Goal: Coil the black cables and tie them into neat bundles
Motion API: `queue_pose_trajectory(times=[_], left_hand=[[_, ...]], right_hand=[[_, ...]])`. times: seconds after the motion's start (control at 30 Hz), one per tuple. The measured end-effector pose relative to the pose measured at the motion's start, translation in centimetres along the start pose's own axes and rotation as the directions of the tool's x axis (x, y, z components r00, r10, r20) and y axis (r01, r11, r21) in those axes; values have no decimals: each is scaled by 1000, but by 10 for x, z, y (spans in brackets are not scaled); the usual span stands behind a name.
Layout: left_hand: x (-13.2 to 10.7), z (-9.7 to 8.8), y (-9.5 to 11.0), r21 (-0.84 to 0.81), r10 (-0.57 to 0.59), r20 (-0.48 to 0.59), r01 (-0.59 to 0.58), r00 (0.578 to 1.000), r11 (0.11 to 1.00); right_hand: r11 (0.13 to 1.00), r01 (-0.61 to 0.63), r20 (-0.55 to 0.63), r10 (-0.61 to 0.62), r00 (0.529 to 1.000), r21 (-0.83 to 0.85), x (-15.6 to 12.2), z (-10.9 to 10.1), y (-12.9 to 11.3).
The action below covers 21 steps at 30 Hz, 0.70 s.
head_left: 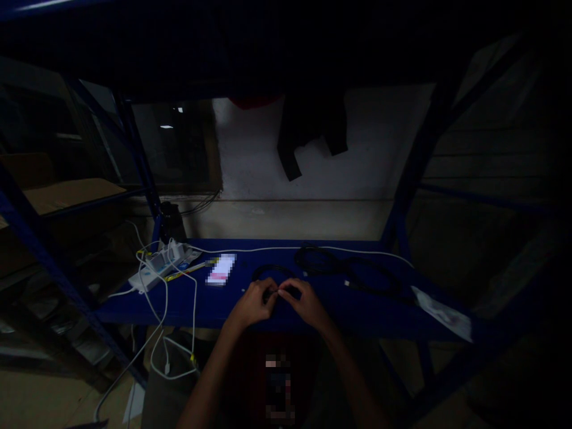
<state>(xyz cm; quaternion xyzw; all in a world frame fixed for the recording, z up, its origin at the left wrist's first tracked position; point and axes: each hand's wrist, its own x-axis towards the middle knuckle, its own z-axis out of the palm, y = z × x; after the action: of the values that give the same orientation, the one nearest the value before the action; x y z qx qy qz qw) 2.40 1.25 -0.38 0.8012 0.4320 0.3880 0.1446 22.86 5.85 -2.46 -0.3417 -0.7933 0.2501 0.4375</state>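
Both hands meet over the front of the blue shelf (313, 316). My left hand (255, 302) is closed, thumb and fingers pinched together. Fingertip to fingertip with it, my right hand (307, 304) is also closed in a pinch. Between them is a small dark piece that seems to be part of the thin black cable (271, 266), whose loop curves just behind the fingers; the dim light hides its details. To the right lies another coiled black cable (313, 260) with a pale plug (347, 283) close by.
At the left are a white power strip (156, 268) with tangled white cords, a yellow-and-white strip (190, 269) and a lit phone (221, 269). A clear plastic bag (442, 313) lies at the right edge. Blue posts (413, 161) frame the shelf; dark clothing (313, 125) hangs behind.
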Motion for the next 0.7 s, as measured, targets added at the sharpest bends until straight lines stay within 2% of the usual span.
queue_pose_trajectory(times=[0.17,0.43,0.7], left_hand=[[0,1,0,5,-2,-22,2,1000,1000],[1,1,0,-16,-10,3,10,1000,1000],[1,4,-3,-34,-17,-5,17,1000,999]], right_hand=[[999,-15,-12,16,1000,49,-1,-1,-3],[990,-62,-98,75,992,126,0,-2,-1],[984,-81,-38,88,995,157,-1,-3,-3]])
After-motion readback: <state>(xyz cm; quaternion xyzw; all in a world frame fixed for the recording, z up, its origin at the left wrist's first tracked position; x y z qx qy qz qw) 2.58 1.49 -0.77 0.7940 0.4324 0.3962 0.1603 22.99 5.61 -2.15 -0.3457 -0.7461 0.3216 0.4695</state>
